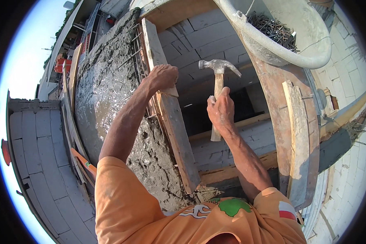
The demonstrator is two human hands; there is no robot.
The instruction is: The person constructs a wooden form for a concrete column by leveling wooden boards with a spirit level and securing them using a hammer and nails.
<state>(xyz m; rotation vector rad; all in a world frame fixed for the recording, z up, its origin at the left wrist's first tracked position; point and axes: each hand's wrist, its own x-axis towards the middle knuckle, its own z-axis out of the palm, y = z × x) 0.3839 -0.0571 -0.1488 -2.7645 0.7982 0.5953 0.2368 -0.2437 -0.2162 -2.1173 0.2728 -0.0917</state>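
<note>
My right hand [221,109] grips the wooden handle of a claw hammer [218,77] and holds it upright over the opening, its steel head at the top with the claw to the right. My left hand [164,77] is closed at the upper part of a long wooden board [174,134]. Whatever is in its fingers, if anything, is hidden. The board stands along the edge of a bed of wet grey concrete [105,97]. Thin steel rebar [138,51] shows between the concrete and the board. The hammer head is apart from the board.
At the upper right a pale plastic tub [313,61] holds many loose nails [272,30]. It rests on a wide plank [268,87], with a rough timber piece [299,138] nearer me. A deep opening between block walls [209,36] lies below the hammer. An orange-handled tool [83,160] lies at left.
</note>
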